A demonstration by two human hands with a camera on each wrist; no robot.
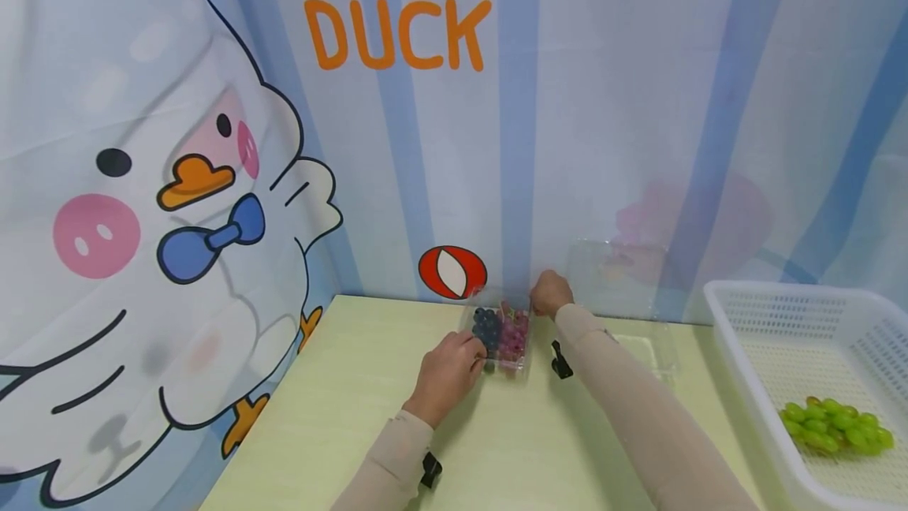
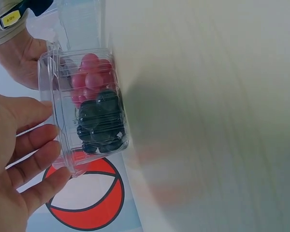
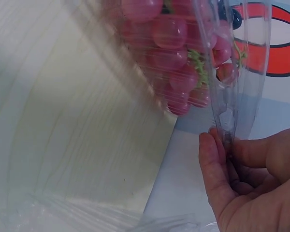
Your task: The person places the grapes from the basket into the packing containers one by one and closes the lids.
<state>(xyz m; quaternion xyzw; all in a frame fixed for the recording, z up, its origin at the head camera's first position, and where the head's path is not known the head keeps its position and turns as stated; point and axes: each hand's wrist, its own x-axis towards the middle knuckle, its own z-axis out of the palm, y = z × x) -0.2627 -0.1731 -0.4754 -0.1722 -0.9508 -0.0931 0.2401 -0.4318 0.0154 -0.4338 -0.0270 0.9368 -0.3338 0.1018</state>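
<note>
A clear plastic clamshell box (image 1: pixel 526 373) stands on the table, with dark grapes (image 1: pixel 486 326) in its left part and red grapes (image 1: pixel 512 336) in its right part. At the box's front left corner is my left hand (image 1: pixel 448 375); its thumb and fingertips (image 2: pixel 58 176) hold the rim. My right hand (image 1: pixel 552 294) is at the far right corner and pinches the rim between thumb and fingers (image 3: pixel 213 166). The lid lies over the grapes in the right wrist view; whether its edges meet everywhere I cannot tell.
A second clear box (image 1: pixel 641 347) stands with its lid raised, behind my right forearm. At the right edge, a white basket (image 1: pixel 731 353) holds a bunch of green grapes (image 1: pixel 837 426). A printed curtain (image 1: pixel 603 140) hangs behind the pale table (image 1: pixel 340 400).
</note>
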